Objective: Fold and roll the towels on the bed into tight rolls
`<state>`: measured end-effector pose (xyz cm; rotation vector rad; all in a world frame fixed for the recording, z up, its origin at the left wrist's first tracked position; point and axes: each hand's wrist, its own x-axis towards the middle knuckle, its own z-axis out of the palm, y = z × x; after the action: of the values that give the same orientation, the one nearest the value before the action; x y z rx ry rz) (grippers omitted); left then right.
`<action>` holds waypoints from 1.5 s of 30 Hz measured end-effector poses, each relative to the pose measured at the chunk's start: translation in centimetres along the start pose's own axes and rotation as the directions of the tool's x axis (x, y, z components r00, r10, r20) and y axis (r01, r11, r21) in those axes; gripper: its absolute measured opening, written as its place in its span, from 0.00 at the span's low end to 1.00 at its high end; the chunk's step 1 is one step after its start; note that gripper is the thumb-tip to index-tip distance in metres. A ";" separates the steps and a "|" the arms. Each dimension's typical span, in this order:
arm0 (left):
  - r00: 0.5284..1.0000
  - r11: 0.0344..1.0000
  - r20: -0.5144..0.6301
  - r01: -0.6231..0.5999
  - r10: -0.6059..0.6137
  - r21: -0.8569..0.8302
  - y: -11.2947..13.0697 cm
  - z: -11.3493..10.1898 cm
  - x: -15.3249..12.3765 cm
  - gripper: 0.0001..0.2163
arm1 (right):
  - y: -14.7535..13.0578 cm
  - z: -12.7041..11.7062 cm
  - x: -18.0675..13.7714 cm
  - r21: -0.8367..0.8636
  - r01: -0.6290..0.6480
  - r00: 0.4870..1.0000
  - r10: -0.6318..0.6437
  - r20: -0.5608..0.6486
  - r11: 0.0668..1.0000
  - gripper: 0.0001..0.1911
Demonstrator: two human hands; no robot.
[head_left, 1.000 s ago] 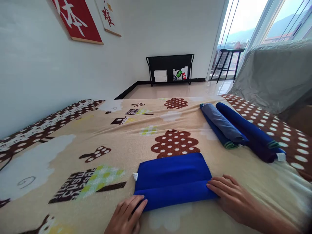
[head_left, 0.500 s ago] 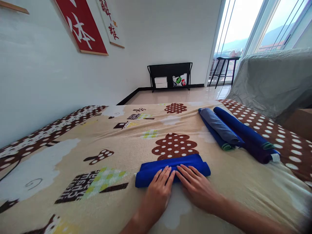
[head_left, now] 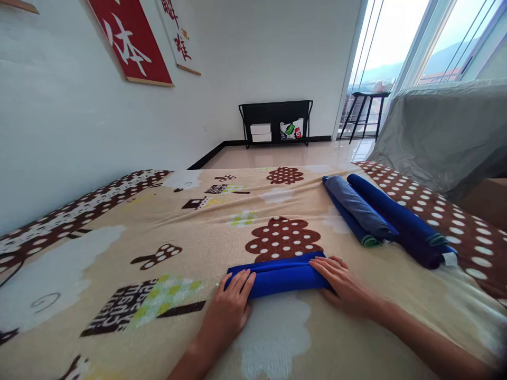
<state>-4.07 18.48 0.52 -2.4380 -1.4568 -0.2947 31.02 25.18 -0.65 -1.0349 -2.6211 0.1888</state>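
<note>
A bright blue cloth (head_left: 283, 277), folded into a long flat roll, lies crosswise on the patterned blanket (head_left: 206, 237) in front of me. My left hand (head_left: 233, 298) has its fingers over the roll's left end. At the opposite end, my right hand (head_left: 336, 277) grips with fingers on top and the thumb low at the front. Part of each end is hidden under the fingers. To the right rest several other rolls, among them a grey-blue roll (head_left: 356, 206) and a dark blue roll (head_left: 396, 208); a white tag (head_left: 450, 259) shows at one end.
Brown polka-dot borders (head_left: 439, 211) edge the blanket. Beyond it stand a black rack (head_left: 276, 113) with white boxes, a black stool (head_left: 366, 105) by the window, and a covered piece of furniture (head_left: 443, 126). A red scroll (head_left: 130, 42) hangs on the left wall.
Both hands have moved apart from the middle of the blue roll, the left to its left end and the right to its right end. The other rolls have stayed put.
</note>
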 end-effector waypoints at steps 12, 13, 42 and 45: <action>0.976 0.986 0.151 0.162 -0.156 -0.026 2.7 -2.5 3.9 0.22 | -4.1 -0.5 3.2 -0.115 -0.065 0.996 0.057 -0.070 0.991 0.29; 0.990 0.995 0.104 0.099 -0.095 -0.028 3.2 -1.9 4.4 0.25 | -4.6 0.2 3.8 -0.132 -0.021 0.996 0.010 -0.085 0.991 0.31; 0.988 0.866 0.048 0.151 -0.145 -0.477 -2.5 -1.6 1.1 0.16 | 0.1 -14.0 4.4 0.153 0.106 0.990 -0.090 -0.110 0.983 0.20; 0.979 0.769 0.133 0.204 -0.154 -0.605 2.5 -2.3 1.0 0.20 | -4.4 -21.5 4.3 0.158 0.181 0.941 -0.124 -0.316 0.971 0.20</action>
<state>-1.42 17.41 2.67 -2.8157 -1.8640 -0.8563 32.48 25.04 21.66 -0.7278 -2.3398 0.2136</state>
